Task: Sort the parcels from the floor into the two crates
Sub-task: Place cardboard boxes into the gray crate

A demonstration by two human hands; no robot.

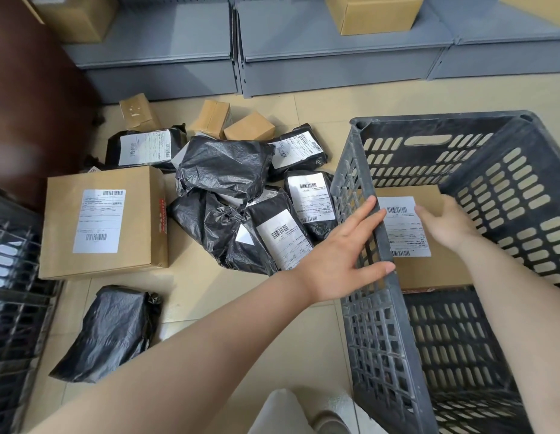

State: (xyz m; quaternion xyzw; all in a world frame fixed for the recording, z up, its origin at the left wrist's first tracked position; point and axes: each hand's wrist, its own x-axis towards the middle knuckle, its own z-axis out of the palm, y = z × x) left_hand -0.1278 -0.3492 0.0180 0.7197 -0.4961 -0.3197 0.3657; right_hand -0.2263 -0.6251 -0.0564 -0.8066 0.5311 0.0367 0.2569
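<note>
Both hands reach toward the right crate (379,308): the left hand (341,252) lies with fingers spread straight on its near rim, the right hand (444,223) rests flat on a labelled box (429,264) inside it. Black bags (224,169) and another box (103,223) lie on the floor (197,296), left of the hands.

Tiled floor (206,296) carries: large labelled cardboard box (103,222) at left, heap of black poly bags (238,211) mid-floor, one stray black bag (106,332) nearer, three small cartons (210,119) behind, grey crate (382,324) right, second crate (15,292) left.
</note>
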